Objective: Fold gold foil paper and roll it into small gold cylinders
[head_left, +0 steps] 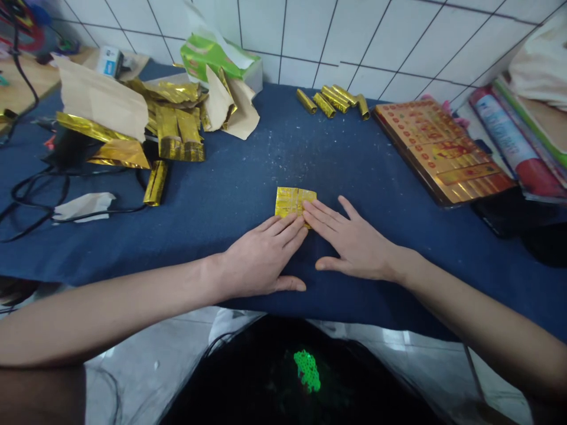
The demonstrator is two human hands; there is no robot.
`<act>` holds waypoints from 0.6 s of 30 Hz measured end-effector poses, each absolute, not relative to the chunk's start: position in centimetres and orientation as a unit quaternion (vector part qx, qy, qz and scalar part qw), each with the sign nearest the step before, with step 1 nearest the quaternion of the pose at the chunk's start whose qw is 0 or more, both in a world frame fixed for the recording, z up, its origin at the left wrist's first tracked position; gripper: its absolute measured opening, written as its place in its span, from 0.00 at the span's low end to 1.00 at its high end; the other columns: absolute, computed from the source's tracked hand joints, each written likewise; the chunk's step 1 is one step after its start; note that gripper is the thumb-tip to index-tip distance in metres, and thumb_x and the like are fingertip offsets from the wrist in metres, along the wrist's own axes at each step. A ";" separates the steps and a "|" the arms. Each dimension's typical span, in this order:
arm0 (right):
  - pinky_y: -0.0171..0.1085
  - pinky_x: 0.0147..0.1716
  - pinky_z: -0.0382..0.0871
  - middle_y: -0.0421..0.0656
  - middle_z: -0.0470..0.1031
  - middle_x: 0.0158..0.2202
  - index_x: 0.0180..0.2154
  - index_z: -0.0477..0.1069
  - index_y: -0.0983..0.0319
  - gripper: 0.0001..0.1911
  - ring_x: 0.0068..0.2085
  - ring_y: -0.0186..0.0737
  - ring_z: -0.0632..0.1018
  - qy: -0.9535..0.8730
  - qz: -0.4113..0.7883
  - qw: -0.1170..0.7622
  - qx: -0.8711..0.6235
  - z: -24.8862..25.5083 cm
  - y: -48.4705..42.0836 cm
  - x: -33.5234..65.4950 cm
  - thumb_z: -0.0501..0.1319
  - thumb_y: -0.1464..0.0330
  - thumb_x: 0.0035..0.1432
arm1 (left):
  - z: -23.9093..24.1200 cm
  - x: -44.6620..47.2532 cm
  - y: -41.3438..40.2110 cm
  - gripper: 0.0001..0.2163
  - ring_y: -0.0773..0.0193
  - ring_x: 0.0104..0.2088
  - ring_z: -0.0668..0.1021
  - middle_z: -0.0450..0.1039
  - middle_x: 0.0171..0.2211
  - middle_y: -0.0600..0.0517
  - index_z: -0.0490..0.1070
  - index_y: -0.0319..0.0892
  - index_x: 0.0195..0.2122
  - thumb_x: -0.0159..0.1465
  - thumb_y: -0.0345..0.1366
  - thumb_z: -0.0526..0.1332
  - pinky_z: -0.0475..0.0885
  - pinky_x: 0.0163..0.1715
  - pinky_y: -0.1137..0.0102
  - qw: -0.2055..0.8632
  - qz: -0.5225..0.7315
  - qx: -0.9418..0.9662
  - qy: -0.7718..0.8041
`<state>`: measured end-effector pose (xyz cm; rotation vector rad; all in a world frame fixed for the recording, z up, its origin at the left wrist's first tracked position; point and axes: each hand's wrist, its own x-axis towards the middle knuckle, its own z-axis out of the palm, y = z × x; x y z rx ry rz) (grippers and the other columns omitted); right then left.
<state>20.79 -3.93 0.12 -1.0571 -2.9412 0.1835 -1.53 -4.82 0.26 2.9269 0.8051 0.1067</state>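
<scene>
A small folded piece of gold foil paper [289, 201] lies flat on the blue cloth in front of me. My left hand [261, 257] rests its outstretched fingertips on the lower edge of the paper, the thumb apart and pointing right. From the other side, my right hand [354, 242] lays its spread fingers over the paper's right part, its thumb also held away. The fingertips of both hands nearly meet there and hide the lower right of the paper. Neither hand grips anything.
Crumpled and folded gold paper [179, 133] lies at the left, near a torn brown sheet [104, 97] and black cables [33, 200]. Several gold paper rolls [334, 98] sit by the tiled wall. A gold-red flat box [443, 150] stands right; a green tissue pack [212, 56] is behind.
</scene>
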 end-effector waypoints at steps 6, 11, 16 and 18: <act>0.64 0.55 0.40 0.50 0.49 0.63 0.62 0.40 0.61 0.40 0.63 0.53 0.50 -0.935 0.020 -0.005 -0.353 -0.1 -4.5 22.3 0.44 0.46 0.56 | 0.3 -1.5 -4.9 0.38 0.52 0.61 0.55 0.54 0.60 0.39 0.52 0.30 0.59 0.58 0.59 0.46 0.51 0.59 0.61 0.050 0.026 0.961 0.269; 0.61 0.56 0.42 0.50 0.50 0.63 0.62 0.41 0.63 0.39 0.63 0.51 0.51 -0.931 0.063 -0.002 -0.360 1.7 -3.5 20.8 0.42 0.47 0.58 | 0.3 -1.5 -4.9 0.39 0.51 0.61 0.54 0.53 0.60 0.38 0.52 0.29 0.59 0.58 0.60 0.45 0.50 0.59 0.61 0.049 0.028 0.962 0.267; 0.60 0.56 0.41 0.52 0.44 0.64 0.62 0.41 0.65 0.39 0.63 0.50 0.48 -0.930 0.084 0.000 -0.357 0.8 -1.9 19.1 0.41 0.47 0.58 | 0.4 -1.5 -4.9 0.38 0.51 0.62 0.53 0.53 0.60 0.38 0.52 0.30 0.59 0.58 0.59 0.47 0.50 0.59 0.60 0.052 0.030 0.961 0.271; 0.61 0.56 0.41 0.52 0.42 0.64 0.62 0.41 0.65 0.39 0.64 0.50 0.47 -0.928 0.083 -0.003 -0.362 0.4 -1.5 19.0 0.41 0.48 0.58 | 0.4 -1.5 -4.9 0.38 0.52 0.62 0.53 0.53 0.60 0.38 0.52 0.30 0.59 0.58 0.59 0.47 0.50 0.59 0.61 0.054 0.033 0.961 0.270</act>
